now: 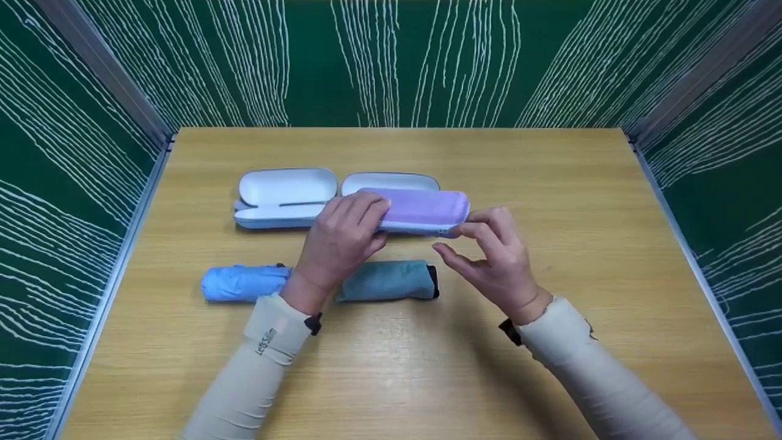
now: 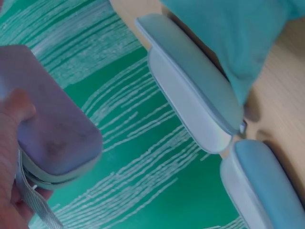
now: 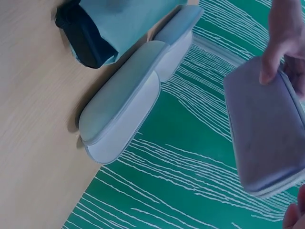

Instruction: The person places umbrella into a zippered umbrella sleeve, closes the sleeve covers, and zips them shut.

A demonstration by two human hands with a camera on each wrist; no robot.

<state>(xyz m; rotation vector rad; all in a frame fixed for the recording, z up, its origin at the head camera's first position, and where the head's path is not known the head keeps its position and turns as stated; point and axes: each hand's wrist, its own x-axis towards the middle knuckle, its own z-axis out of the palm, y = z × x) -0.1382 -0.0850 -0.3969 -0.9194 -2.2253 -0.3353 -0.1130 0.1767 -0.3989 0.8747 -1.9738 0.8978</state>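
A purple zip case (image 1: 427,206) is in my left hand (image 1: 345,229), which grips its left end above the table. The thumb lies on the smooth purple face in the right wrist view. A grey strap (image 2: 40,205) hangs from the case beside the left hand. My right hand (image 1: 498,263) is at the case's right end, fingers bent at the zipped edge and thumb apart from them. Behind the zip case stand two open hard cases, pale blue with whitish insides: the left case (image 1: 287,186) and the right case (image 1: 391,180), partly hidden by the purple one.
In front lie a blue rolled cloth bundle (image 1: 244,283), like a folded umbrella, and a teal bundle (image 1: 385,281) with a black end. The left forearm passes between them. Green walls with white streaks border the wooden table (image 1: 391,366) at back and sides.
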